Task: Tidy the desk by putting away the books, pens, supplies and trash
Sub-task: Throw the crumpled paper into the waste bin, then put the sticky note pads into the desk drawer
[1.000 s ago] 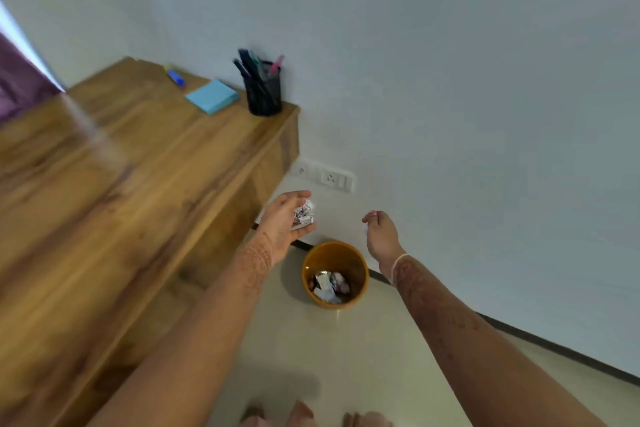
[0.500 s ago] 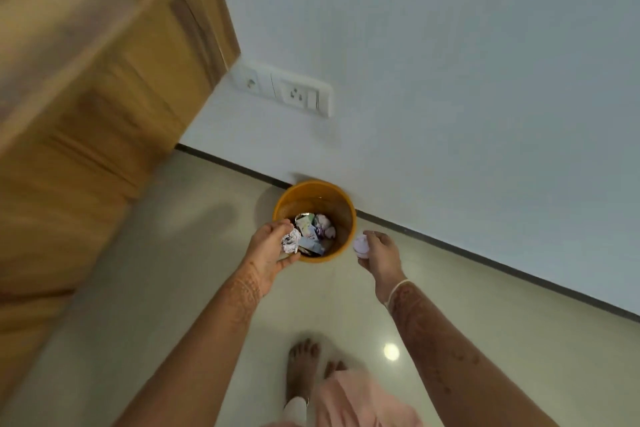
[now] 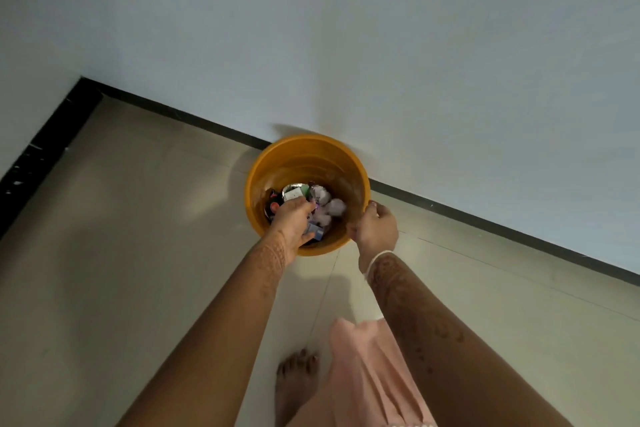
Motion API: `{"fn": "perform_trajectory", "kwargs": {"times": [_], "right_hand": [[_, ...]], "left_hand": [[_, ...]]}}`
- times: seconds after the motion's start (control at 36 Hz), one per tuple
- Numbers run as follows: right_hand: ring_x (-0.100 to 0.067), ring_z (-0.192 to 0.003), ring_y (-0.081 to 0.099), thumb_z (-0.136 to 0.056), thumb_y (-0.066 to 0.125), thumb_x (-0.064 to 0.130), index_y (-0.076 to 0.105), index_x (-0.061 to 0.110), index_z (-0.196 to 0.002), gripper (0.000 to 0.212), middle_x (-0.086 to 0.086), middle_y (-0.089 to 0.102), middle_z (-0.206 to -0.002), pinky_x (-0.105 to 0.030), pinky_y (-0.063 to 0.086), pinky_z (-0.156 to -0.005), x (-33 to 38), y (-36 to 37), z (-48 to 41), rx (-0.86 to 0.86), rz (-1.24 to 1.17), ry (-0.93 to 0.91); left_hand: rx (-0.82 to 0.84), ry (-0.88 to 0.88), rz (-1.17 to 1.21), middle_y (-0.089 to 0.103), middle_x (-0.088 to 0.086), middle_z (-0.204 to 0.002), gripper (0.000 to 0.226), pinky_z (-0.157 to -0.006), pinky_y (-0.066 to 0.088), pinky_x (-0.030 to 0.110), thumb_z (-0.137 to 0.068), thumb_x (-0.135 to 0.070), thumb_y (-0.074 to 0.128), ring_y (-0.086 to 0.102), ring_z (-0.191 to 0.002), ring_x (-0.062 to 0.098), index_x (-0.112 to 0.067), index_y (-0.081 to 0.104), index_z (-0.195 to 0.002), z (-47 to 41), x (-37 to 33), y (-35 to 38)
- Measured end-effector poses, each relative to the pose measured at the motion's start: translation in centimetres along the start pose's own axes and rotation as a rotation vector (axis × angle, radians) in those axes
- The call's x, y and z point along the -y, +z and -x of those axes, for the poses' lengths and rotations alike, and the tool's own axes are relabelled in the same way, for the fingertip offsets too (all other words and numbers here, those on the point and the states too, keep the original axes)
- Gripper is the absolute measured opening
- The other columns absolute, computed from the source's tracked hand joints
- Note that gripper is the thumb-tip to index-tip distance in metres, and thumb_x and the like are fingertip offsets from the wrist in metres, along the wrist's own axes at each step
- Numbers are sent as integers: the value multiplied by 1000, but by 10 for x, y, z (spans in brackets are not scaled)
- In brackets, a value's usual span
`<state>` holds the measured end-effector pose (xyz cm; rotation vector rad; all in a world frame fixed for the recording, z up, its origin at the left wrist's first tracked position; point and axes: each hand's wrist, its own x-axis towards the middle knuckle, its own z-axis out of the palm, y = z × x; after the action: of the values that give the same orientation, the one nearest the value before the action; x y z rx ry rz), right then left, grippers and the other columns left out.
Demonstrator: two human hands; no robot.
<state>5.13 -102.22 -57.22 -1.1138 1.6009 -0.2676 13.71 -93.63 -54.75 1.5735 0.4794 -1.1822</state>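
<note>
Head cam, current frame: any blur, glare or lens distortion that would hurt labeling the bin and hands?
Head view: dim, flat light, no hard glare on the floor tiles. The orange bin casts a soft shadow on the wall. Left hand and the trash beside it are slightly smeared, and the right hand is a bit sharper. Wide-angle lens tilts the black skirting. Neither grip is readable.

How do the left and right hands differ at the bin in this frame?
The left hand reaches down inside the orange bin, over the trash; the right hand is outside, at its rim. The left hand's fingers point into the trash; the right hand's are curled, hiding any grip. Both are bare.
</note>
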Motion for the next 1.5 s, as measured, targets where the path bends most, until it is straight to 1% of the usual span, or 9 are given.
{"fn": "perform_trajectory", "kwargs": {"times": [0.36,0.5,0.67,0.83,0.92,1.03,1.14,1.39,1.5], "right_hand": [[-15,-57,57,-97,46,19,62,12,-97,18,-5,67,-77,-31,50,-59,126,-51,131,187,-77,-29],[-19,-65,61,-91,48,17,64,18,-84,18,-2,67,-73,-38,54,-74,210,-68,214,249,-57,-174],[-16,-67,61,-95,46,12,64,13,-95,18,-3,67,-80,-30,51,-70,299,-76,309,374,-106,-300],[-16,-71,62,-96,46,13,64,15,-94,19,-6,68,-86,-32,53,-77,343,-64,383,500,-95,-401],[-16,-71,61,-95,47,13,65,14,-93,18,-6,68,-86,-28,51,-70,348,-57,414,579,-79,-427],[-17,-72,60,-96,46,9,64,9,-95,18,-7,66,-85,-25,48,-65,345,-45,452,676,-68,-437],[-15,-69,58,-97,46,8,62,9,-95,16,-6,64,-80,-23,48,-65,336,-36,490,820,-28,-438],[-14,-61,55,-97,45,5,63,5,-91,19,-7,62,-75,-13,42,-42,292,-43,558,1122,138,-483],[-13,-60,56,-96,47,7,64,9,-92,18,-4,65,-75,-18,41,-48,257,-53,576,1204,248,-511]], "left_hand": [[-32,154,2,63,6,-121,20,-85,51,32,-96,-18,57,60,-109,21,-14,63,-114,160,-88,-19],[-10,283,43,65,7,-118,15,-94,52,36,-95,-15,59,62,-108,21,-15,63,-109,262,-158,-32],[-37,438,66,65,4,-118,13,-76,51,27,-97,-15,55,61,-104,19,-17,64,-106,367,-227,-73],[-122,574,74,64,2,-117,11,-80,50,27,-99,-18,49,60,-101,16,-21,60,-98,439,-255,-123],[-195,624,85,64,2,-108,10,-76,49,27,-98,-17,51,58,-89,14,-20,60,-98,465,-252,-150],[-280,650,117,65,-3,-113,14,-78,51,26,-98,-19,51,61,-102,13,-21,64,-103,493,-234,-188],[-392,669,200,69,0,-110,11,-68,48,25,-96,-17,55,61,-92,13,-23,65,-96,521,-207,-227],[-633,668,470,67,4,-114,16,-89,53,34,-98,-15,53,63,-104,16,-16,65,-109,596,-107,-275],[-752,655,572,66,3,-111,17,-89,52,34,-97,-17,54,60,-100,17,-15,65,-109,624,-46,-276]]}}
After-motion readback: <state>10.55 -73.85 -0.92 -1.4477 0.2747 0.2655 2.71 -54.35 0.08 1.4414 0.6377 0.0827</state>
